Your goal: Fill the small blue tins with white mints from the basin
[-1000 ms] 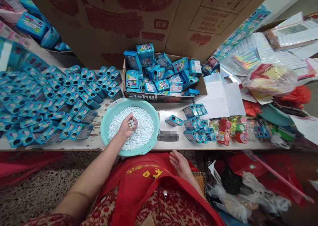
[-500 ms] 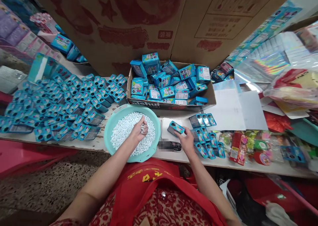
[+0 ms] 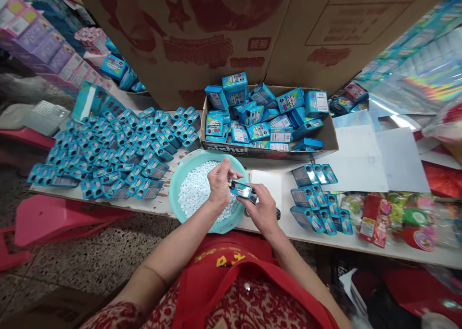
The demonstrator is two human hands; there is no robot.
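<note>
My right hand (image 3: 260,207) holds a small blue candy tin (image 3: 241,190), tilted over the right side of a turquoise basin (image 3: 173,194). My left hand (image 3: 218,187) meets the tin's end with the round hole, fingers curled around some small white candies. Most of that handful is hidden by the palm. Below both hands, loose white candies (image 3: 193,190) cover the basin's bottom. A flat white scale (image 3: 271,180) lies just right of the basin, partly behind my right hand. Several holed tins (image 3: 317,199) stand in rows farther right.
Many blue tins (image 3: 108,151) crowd the table's left side. Behind the basin, a cardboard box (image 3: 231,149) holds more tins, with a large carton (image 3: 231,35) behind it. White sheets (image 3: 361,151) and candy packets (image 3: 375,218) lie at right. A pink stool (image 3: 54,218) stands at left.
My right hand has brought the tin left from above the scale to the basin. My left hand has lifted its candies to the tin's hole. The view has shifted slightly left.
</note>
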